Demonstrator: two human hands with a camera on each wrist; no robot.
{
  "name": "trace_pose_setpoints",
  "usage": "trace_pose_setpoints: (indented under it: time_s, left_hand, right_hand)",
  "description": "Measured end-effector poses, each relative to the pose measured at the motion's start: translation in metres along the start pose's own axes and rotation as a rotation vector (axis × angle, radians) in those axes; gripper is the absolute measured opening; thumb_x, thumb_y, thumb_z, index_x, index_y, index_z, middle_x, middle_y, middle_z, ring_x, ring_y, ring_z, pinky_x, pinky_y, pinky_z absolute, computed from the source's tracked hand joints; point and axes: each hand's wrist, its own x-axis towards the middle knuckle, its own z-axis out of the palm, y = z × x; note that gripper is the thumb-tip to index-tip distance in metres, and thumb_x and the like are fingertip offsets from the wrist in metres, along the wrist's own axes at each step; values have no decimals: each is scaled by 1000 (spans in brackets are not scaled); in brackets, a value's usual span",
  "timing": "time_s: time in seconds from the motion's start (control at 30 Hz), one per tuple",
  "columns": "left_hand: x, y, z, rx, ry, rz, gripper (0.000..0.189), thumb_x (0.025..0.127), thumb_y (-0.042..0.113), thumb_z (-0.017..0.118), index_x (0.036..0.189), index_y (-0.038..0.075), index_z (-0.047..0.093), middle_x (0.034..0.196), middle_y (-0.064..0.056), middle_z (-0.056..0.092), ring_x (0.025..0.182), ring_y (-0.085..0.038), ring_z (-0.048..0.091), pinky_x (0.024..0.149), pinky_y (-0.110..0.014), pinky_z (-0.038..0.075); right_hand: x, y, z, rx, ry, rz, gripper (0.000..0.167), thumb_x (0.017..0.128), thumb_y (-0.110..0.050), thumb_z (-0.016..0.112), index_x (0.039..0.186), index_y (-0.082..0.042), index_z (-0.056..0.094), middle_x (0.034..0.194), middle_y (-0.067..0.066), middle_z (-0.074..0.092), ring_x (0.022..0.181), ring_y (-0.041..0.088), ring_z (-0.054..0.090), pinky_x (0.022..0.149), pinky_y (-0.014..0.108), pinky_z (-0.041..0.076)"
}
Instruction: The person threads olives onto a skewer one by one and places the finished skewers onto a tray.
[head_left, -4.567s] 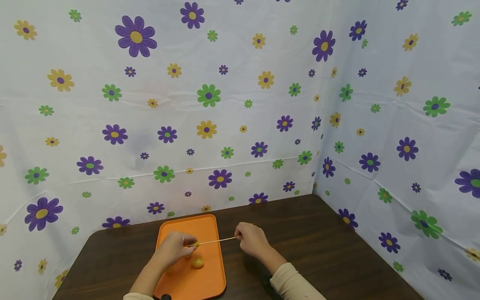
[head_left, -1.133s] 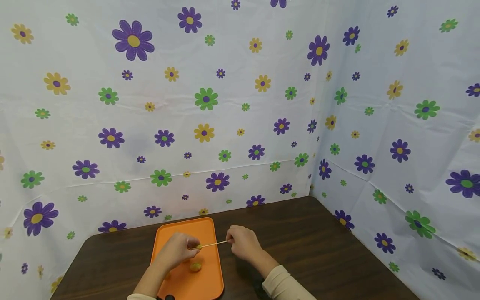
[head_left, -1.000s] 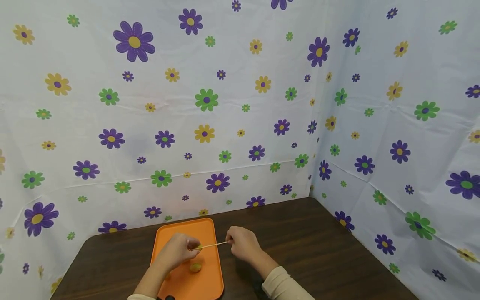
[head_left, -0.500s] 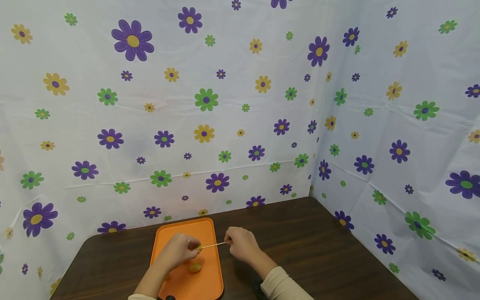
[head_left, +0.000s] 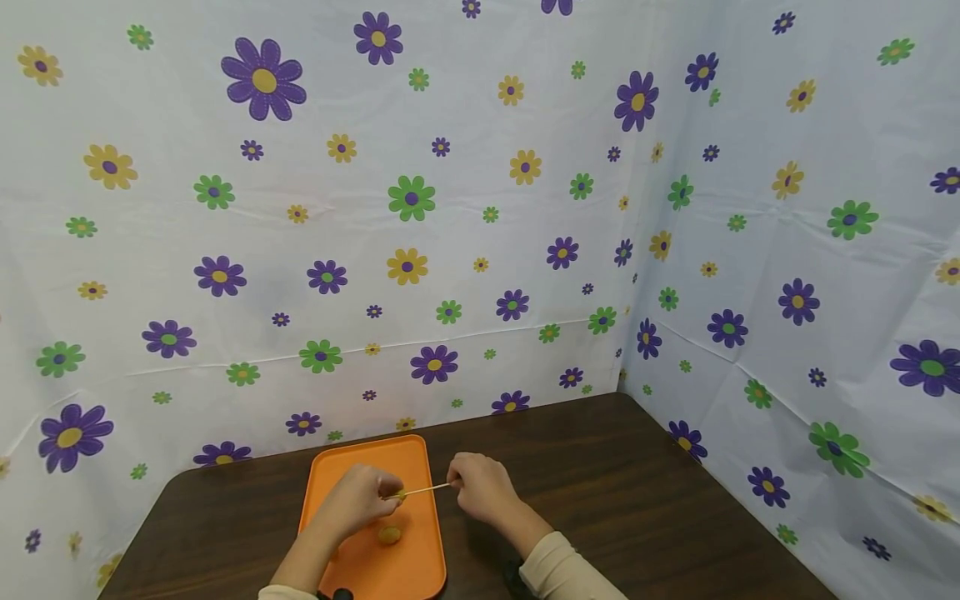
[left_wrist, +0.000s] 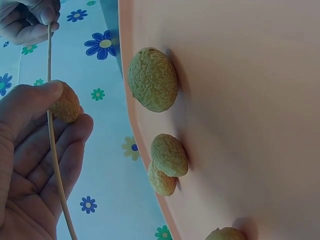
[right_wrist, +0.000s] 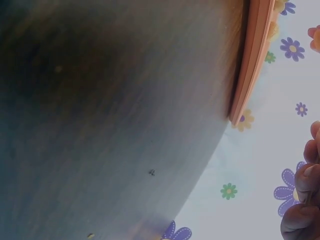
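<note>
My left hand [head_left: 362, 502] is over the orange tray [head_left: 405, 454], pinching a wrinkled yellow-brown oval fruit [left_wrist: 68, 104] between thumb and fingers. A thin wooden skewer [left_wrist: 56, 160] runs past the thumb at the fruit's edge; whether it pierces the fruit cannot be told. Off the tray's right edge, my right hand [head_left: 482, 486] pinches the skewer's other end. On the tray, in the left wrist view, lie a large wrinkled fruit [left_wrist: 153, 80], two smaller touching ones, and part of another fruit [left_wrist: 226, 234] at the bottom edge.
The tray lies on a dark wooden table [head_left: 600, 492]. Behind and to the right hang white flower-printed sheets [head_left: 465, 233]. A dark object [head_left: 516, 577], partly hidden, is beside the right sleeve. Small specks [right_wrist: 152, 172] dot the table in the right wrist view.
Over the last several seconds the hands have come closer together, and less skewer shows between them. During the last second they barely move. The head view has shifted slightly.
</note>
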Motion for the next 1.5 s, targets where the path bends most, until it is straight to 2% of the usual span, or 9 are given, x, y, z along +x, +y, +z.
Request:
trace_pose_setpoints:
  time_s: [0.13, 0.33, 0.73, 0.97, 1.17, 1.33, 1.5]
  left_hand:
    - [1, 0, 2, 0, 7, 6, 8, 85, 7, 79, 83, 15, 79, 76, 11, 72, 69, -2, 64, 63, -27, 54]
    - [0, 1, 3, -22, 6, -9, 2, 85, 10, 80, 87, 10, 80, 79, 8, 74, 72, -5, 68, 65, -27, 56]
    - [2, 5, 5, -24, 5, -7, 11, 85, 15, 81, 87, 4, 79, 78, 9, 74, 71, -4, 67, 64, -26, 55]
    - [2, 7, 5, -29, 9, 9, 2, 86, 9, 79, 84, 8, 79, 77, 9, 74, 68, -1, 65, 62, -24, 54]
    - [3, 9, 5, -30, 10, 21, 7, 83, 4, 79, 83, 12, 79, 75, 10, 73, 64, 2, 60, 59, -23, 51]
    - [4, 10, 6, -39, 4, 10, 4, 84, 6, 78, 83, 9, 79, 75, 9, 72, 62, 2, 56, 59, -23, 51]
    - [5, 9, 7, -41, -10, 4, 3, 84, 6, 79, 86, 8, 79, 77, 8, 73, 64, 1, 59, 61, -23, 53]
  right_hand:
    - [-1, 0, 1, -2, 6, -10, 18, 80, -1, 77, 79, -18, 73, 78, -11, 62, 69, 5, 58, 62, 24, 52]
    - [-1, -1, 2, 4, -2, -3, 17, 80, -1, 76, 80, -18, 73, 78, -11, 62, 68, 5, 58, 62, 25, 52]
    - [-3, -4, 1, 23, -1, 2, 18, 80, 0, 76, 79, -18, 73, 78, -9, 63, 67, 5, 56, 61, 25, 51]
    - [-2, -5, 2, 18, -1, -1, 18, 80, -1, 76, 78, -19, 72, 78, -10, 63, 66, 4, 56, 61, 24, 51]
    - [-2, -5, 2, 17, -1, -7, 17, 81, -2, 76, 78, -19, 73, 78, -10, 63, 66, 4, 56, 61, 24, 51]
    - [-2, -6, 2, 17, -12, -3, 18, 81, -2, 76, 79, -18, 72, 78, -10, 63, 66, 4, 55, 60, 24, 50]
    - [-2, -6, 2, 10, -20, 2, 16, 81, -2, 77, 80, -18, 73, 78, -11, 62, 67, 4, 56, 61, 24, 50]
